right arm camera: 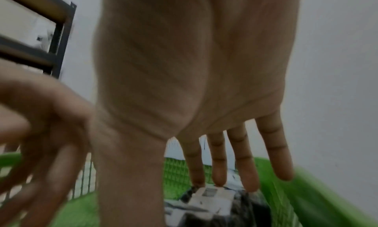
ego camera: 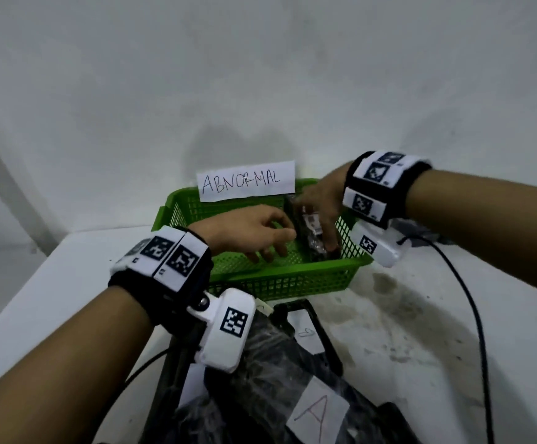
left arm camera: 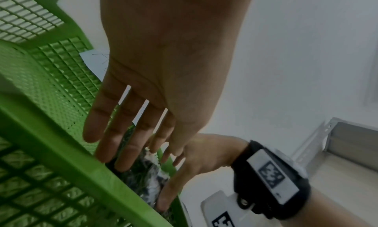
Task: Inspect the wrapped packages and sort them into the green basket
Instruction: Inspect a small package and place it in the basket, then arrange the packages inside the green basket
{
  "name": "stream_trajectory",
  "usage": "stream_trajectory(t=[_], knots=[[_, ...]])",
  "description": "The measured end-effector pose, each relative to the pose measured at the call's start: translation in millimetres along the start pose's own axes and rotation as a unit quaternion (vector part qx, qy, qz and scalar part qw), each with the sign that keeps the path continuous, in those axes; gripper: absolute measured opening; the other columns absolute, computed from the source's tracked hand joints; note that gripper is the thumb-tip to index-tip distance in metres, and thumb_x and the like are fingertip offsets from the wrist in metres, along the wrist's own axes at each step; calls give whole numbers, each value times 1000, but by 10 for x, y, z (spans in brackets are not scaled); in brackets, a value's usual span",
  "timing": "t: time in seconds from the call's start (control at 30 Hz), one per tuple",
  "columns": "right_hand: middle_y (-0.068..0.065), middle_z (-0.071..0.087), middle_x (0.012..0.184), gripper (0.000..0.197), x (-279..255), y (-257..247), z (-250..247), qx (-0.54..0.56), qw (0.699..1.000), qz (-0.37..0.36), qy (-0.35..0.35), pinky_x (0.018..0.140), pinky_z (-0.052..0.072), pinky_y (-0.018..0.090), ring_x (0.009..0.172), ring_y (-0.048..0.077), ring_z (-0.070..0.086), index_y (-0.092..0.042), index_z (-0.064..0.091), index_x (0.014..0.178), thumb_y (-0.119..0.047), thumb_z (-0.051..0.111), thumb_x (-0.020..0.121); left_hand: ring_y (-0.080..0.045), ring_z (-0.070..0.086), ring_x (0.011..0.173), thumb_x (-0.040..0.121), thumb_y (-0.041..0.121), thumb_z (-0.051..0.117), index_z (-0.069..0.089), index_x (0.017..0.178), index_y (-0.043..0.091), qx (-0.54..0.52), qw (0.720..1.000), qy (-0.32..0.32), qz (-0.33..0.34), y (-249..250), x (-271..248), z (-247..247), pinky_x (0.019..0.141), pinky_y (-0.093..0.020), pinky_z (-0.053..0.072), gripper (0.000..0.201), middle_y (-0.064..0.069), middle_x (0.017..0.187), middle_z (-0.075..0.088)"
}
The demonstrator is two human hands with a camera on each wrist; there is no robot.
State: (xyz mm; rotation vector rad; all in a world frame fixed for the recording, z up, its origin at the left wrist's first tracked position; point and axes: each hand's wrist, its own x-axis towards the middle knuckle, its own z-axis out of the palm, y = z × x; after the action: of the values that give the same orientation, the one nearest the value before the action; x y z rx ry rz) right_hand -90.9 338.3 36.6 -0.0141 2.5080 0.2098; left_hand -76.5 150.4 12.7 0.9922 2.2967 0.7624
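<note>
Surrounding the green basket [ego camera: 280, 277] on the stained white table [ego camera: 405, 315] are a paper sign [ego camera: 245, 181] reading ABNORMAL, propped at the basket's far rim against the wall, a black cable [ego camera: 472, 315] trailing across the table on the right, and, nearest the camera, a black bin [ego camera: 318, 331] of dark wrapped packages carrying a paper tag [ego camera: 318, 411] marked A. Both wrists wear black bands with printed markers and white camera housings, and the left housing covers part of the bin. One wrapped package [ego camera: 312, 235], dark with a white label, lies inside the basket at its right end; its long axis runs from the near wall toward the far wall, roughly parallel to the right side wall. The right hand [ego camera: 318, 203] reaches down over it from the right with straight, slightly spread fingers, the tips on or just above the wrap; whether they press it cannot be told. The left hand [ego camera: 254, 229] hovers over the basket floor just left of the package, fingers extended and parted, holding nothing. The left wrist view shows the left hand [left arm camera: 163, 68] flat with gaps between its fingers and the right thumb at the package's edge, hidden from the head view. The right wrist view shows the white label [right arm camera: 212, 196] facing upward beneath the right hand [right arm camera: 194, 68], and blurred dark shelving [right arm camera: 57, 36] at the left, which no other view shows.
</note>
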Motion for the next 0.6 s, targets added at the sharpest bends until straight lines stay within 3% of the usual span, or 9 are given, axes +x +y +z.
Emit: stream_trajectory(t=[0.07, 0.17, 0.23, 0.3, 0.43, 0.5, 0.6], knots=[[-1, 56, 137, 85, 166, 35, 79, -20, 1000, -11, -21, 103, 52, 45, 119, 18, 54, -16, 50, 137, -23, 96, 66, -18, 69, 89, 104, 30, 49, 52, 134, 15, 7, 1000, -16, 4, -9, 47, -2, 77, -27, 58, 34, -6, 114, 72], [-7, 55, 124, 102, 291, 118, 182, -46, 999, -15, 7, 95, 56, 51, 116, 24, 60, -25, 34, 135, -32, 99, 57, -16, 69, 87, 104, 28, 49, 53, 134, 13, -16, 1000, -25, 5, -32, 95, -3, 75, -22, 58, 34, -8, 113, 72], [-8, 56, 119, 105, 324, 158, 221, -54, 998, -17, 17, 87, 56, 42, 108, 22, 60, -28, 27, 134, -36, 98, 58, -17, 70, 88, 104, 29, 50, 54, 134, 14, -31, 999, -27, 2, -57, 113, -4, 76, -22, 59, 34, -8, 112, 72], [-10, 48, 110, 108, 296, 163, 226, -64, 998, -18, 6, 82, 49, 36, 104, 19, 54, -23, 23, 144, -39, 95, 65, -18, 71, 91, 104, 29, 49, 54, 134, 14, -46, 998, -31, -3, -76, 118, -1, 78, -23, 59, 33, -7, 112, 72], [-8, 53, 116, 78, 134, 110, 124, -21, 1000, -23, 2, 85, 43, 32, 107, 17, 50, -19, 43, 140, -34, 87, 78, -18, 71, 91, 105, 29, 49, 55, 133, 15, -54, 998, -15, 0, -101, 101, -29, 86, -32, 59, 32, -4, 110, 73], [-6, 59, 117, 65, -28, 57, 52, -20, 998, -21, 47, 84, 44, 32, 102, 17, 54, -22, 52, 140, -35, 82, 84, -17, 71, 92, 105, 29, 49, 56, 132, 15, -48, 999, 0, 4, -89, 58, -54, 86, -33, 58, 32, -3, 110, 74], [-11, 66, 104, 45, -311, -23, -38, -3, 991, -38, 125, 84, 44, 31, 99, 15, 58, -24, 62, 130, -41, 74, 90, -21, 70, 96, 105, 30, 48, 58, 130, 15, -34, 999, 31, 11, -61, -58, -93, 84, -32, 58, 31, -2, 109, 74]])
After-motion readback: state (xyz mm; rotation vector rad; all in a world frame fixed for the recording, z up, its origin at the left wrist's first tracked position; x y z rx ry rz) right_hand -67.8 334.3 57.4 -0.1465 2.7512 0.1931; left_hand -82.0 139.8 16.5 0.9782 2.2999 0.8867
